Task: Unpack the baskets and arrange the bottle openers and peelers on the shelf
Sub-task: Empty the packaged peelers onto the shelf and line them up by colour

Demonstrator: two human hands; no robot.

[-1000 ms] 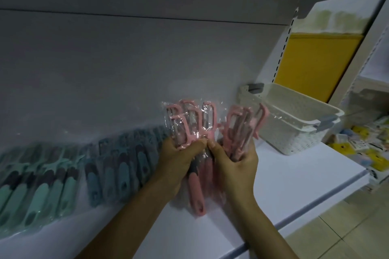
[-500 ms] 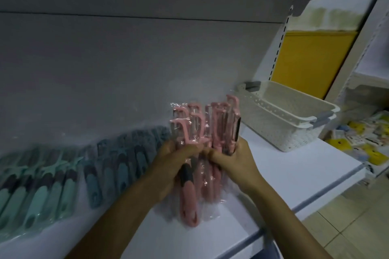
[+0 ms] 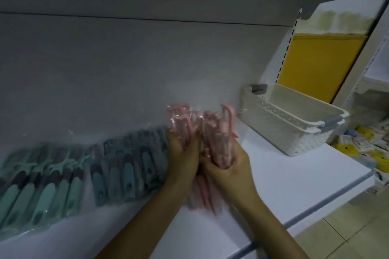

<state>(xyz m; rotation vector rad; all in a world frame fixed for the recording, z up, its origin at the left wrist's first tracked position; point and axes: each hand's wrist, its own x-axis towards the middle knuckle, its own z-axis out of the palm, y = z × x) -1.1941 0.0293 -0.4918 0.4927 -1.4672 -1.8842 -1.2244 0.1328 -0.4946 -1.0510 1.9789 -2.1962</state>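
Observation:
Both hands hold a bunch of pink peelers (image 3: 212, 128) in clear plastic sleeves, heads up, over the white shelf (image 3: 284, 185). My left hand (image 3: 183, 153) grips the left part of the bunch and my right hand (image 3: 229, 166) grips the right part, with the handles hanging blurred below the hands. To the left, a row of blue-grey packaged tools (image 3: 130, 164) leans against the back panel, and beyond it lies a row of mint-green peelers (image 3: 42, 183).
Two stacked white perforated baskets (image 3: 294, 130) with grey handles stand at the shelf's right end. Past the shelf edge on the right are a yellow panel (image 3: 320, 65), another shelf with small yellow and blue goods (image 3: 370, 149), and tiled floor below.
The two halves of the pink bunch have been drawn together and the hands have closed in, shifting slightly toward the blue-grey row. The view is more blurred from motion.

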